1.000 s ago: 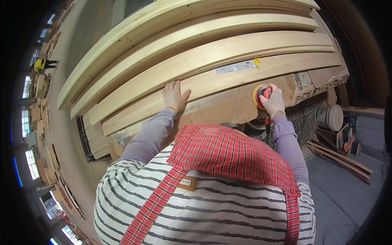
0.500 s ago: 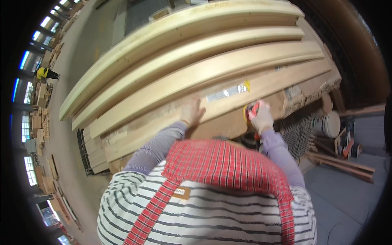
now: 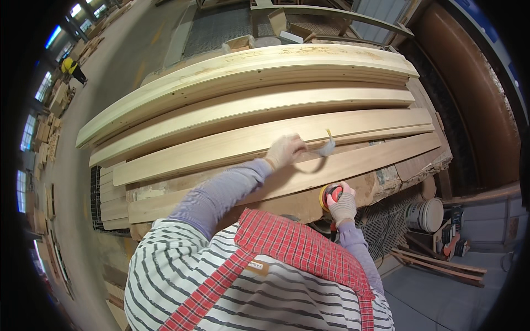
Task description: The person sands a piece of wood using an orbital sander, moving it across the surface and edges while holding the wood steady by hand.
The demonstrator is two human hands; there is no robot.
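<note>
Several long pale wooden planks lie stacked side by side in front of me. My left hand reaches out over the near planks and pinches a thin whitish strip with a yellow tip, lifted off the wood and curling. My gloved right hand grips a round orange sander held against the front edge of the nearest plank. My striped shirt and red checked apron fill the lower part of the view.
A white bucket stands at the right below the stack, with loose wooden strips on the floor near it. Metal grating lies beyond the planks. A person in yellow stands far off at the upper left, near wood piles.
My left hand left its flat rest on the plank, moved right and took hold of the strip that lay stuck on the wood, lifting it off. My right hand stays on the sander.
</note>
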